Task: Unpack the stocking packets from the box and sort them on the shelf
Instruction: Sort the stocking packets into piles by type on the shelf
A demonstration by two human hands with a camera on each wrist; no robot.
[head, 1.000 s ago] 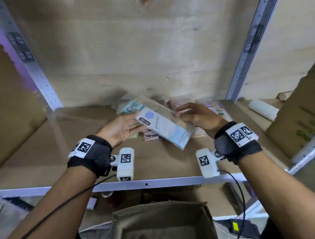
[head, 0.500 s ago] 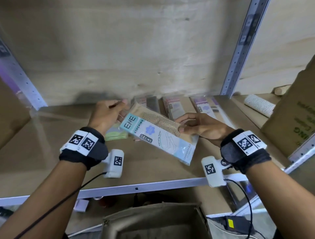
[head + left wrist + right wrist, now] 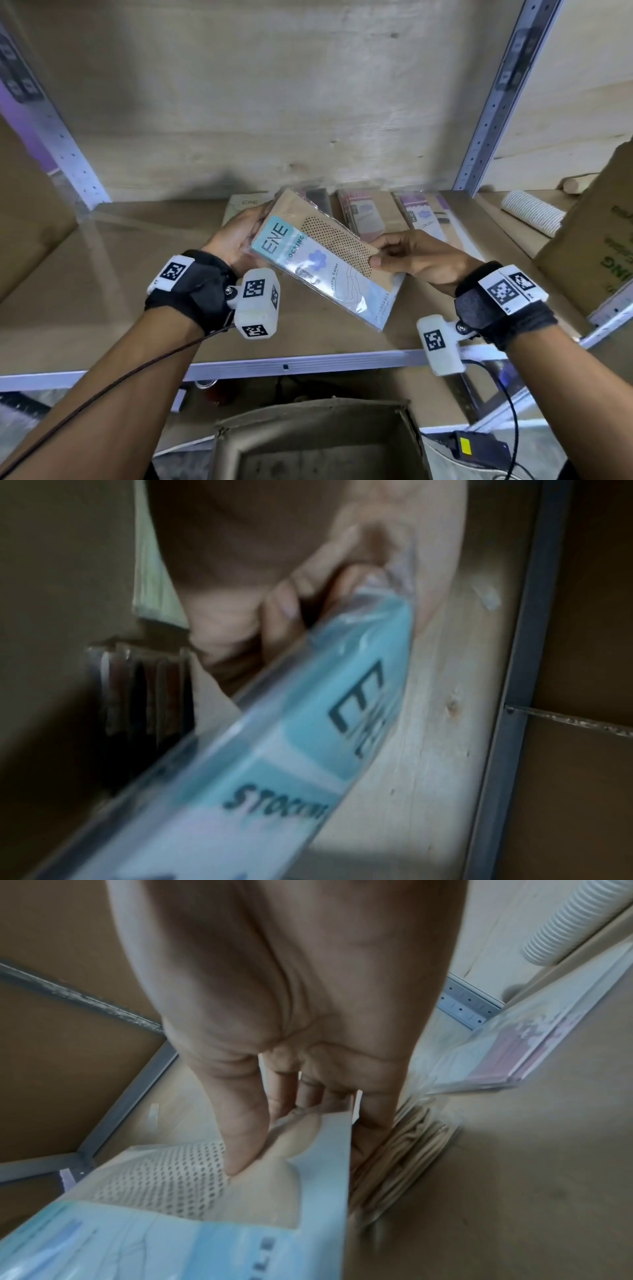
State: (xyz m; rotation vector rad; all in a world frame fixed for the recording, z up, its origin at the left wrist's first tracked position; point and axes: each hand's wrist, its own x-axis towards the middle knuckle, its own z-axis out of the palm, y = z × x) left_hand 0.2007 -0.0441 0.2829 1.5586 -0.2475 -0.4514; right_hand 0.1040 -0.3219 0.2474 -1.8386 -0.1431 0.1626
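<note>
The blue stocking packet (image 3: 322,270) is hanging tilted above the shelf (image 3: 102,308), label facing up, probably so its colour can be read before sorting. The left hand (image 3: 236,236) is curling round its upper-left end, while the right hand (image 3: 411,257) is pinching its long edge, thumb on top. Behind it, packets (image 3: 371,214) are lying in separate piles by colour. The box (image 3: 318,442) is sitting open below.

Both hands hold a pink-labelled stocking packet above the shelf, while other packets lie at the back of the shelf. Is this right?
Not quite: the stocking packet held by the left hand and right hand is blue-labelled, as the head view shows. The other packets do lie at the back of the shelf.
</note>
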